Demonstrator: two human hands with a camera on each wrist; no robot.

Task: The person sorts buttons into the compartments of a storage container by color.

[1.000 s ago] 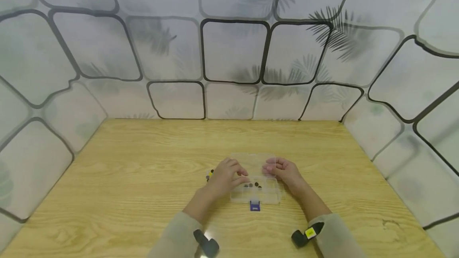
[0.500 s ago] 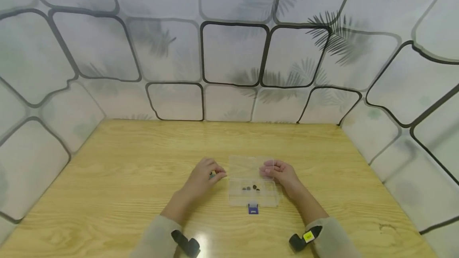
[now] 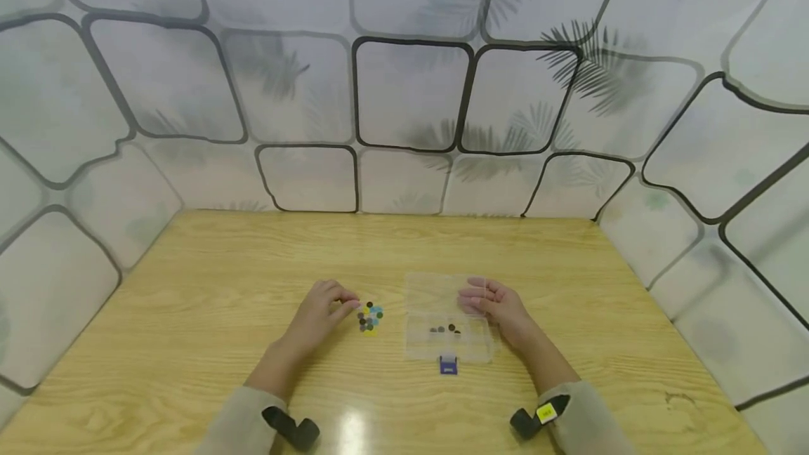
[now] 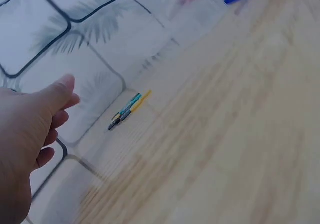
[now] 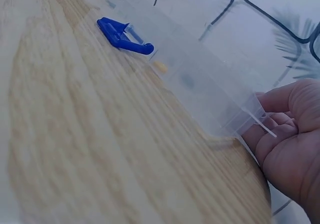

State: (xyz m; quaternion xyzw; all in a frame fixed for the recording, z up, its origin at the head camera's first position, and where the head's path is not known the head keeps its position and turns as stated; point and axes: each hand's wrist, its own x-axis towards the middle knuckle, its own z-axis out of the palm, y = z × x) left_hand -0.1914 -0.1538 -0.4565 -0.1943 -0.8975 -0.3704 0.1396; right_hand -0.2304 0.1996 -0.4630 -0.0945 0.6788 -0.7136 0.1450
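A clear plastic compartment box stands on the table with its see-through lid raised at the back and a blue clasp at the front. Several small dark discs lie in it. My right hand grips the box's right end, its fingertips seen through the lid; the right wrist view shows the thumb and fingers around that end. A cluster of small coloured discs lies left of the box. Beside it, my left hand hovers with loosely bent fingers and no object visible in them.
The wooden table extends around the box and discs on all sides. Patterned wall fabric rises behind the table and along both sides. Dark wrist cameras sit on both sleeves.
My left hand has moved left from over the box, past the coloured discs, to their left side, which uncovers them. The right hand stays at the box's right end.
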